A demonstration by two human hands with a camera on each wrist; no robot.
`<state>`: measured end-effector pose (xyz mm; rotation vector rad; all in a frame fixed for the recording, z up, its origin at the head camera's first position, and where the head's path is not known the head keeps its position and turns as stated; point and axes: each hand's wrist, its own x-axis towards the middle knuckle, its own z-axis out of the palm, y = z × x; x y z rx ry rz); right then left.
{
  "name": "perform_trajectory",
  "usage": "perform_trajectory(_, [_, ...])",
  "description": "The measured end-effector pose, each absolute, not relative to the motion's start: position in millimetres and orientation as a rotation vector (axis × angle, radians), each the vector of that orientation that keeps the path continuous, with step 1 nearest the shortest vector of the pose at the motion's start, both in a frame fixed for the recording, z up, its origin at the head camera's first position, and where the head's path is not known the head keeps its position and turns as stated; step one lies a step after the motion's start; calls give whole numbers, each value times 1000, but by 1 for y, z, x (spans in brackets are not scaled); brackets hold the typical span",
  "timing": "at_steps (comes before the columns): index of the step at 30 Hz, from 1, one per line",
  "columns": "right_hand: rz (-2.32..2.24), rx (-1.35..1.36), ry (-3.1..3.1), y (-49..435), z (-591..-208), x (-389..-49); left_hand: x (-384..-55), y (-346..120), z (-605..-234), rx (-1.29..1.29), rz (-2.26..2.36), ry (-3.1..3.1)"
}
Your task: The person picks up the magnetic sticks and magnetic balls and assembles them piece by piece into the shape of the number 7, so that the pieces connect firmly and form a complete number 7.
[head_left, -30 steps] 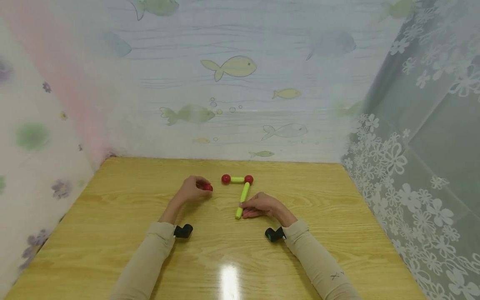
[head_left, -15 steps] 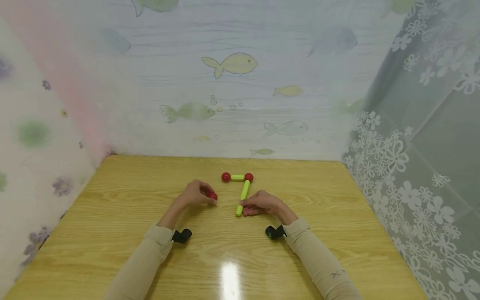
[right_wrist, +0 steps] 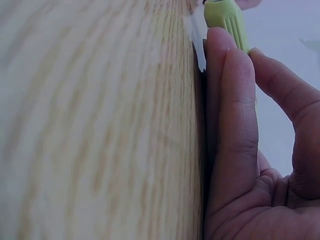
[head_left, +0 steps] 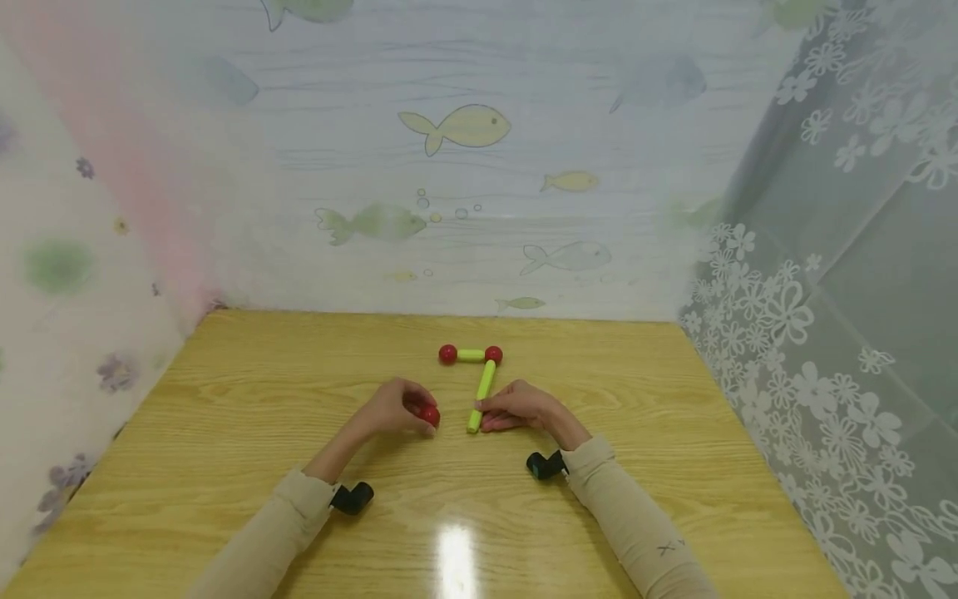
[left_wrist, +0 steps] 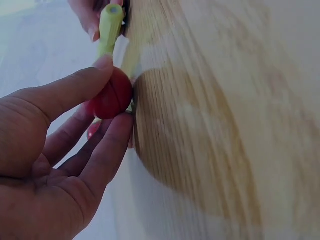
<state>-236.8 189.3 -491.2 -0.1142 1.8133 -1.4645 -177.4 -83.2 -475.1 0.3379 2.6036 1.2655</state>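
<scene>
My left hand [head_left: 394,408] pinches a red ball [left_wrist: 114,94] between thumb and fingers, low over the table and left of the long green stick's near end. My right hand [head_left: 522,405] holds that long yellow-green stick [head_left: 485,385] near its near end, thumb on one side. The stick's far end meets a second red ball [head_left: 494,354]. From there a short yellow-green stick [head_left: 471,355] runs left to a third red ball [head_left: 447,354]. In the right wrist view the stick's ridged end [right_wrist: 225,17] shows beyond my fingertips.
The wooden table [head_left: 636,516] stretches under both arms, with a bright light reflection near its front. Behind it hangs a fish-patterned curtain [head_left: 456,166], and flowered sheets stand at both sides. A black wrist camera [head_left: 352,497] juts from the left cuff, another [head_left: 545,466] from the right.
My left hand has come nearer along the table and slightly right with its red ball, toward the long stick's near end. My right hand and the joined sticks stay in place.
</scene>
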Motion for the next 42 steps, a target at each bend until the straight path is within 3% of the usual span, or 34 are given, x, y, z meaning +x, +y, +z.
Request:
perform_trajectory(8, [-1464,-122,1824,187,-488,-238,-171,-81,-472,406,1309,2524])
perform_trajectory(42, [-1471,-131,1769,190,-489,-240,-146,-47,-473,150,1482,2602])
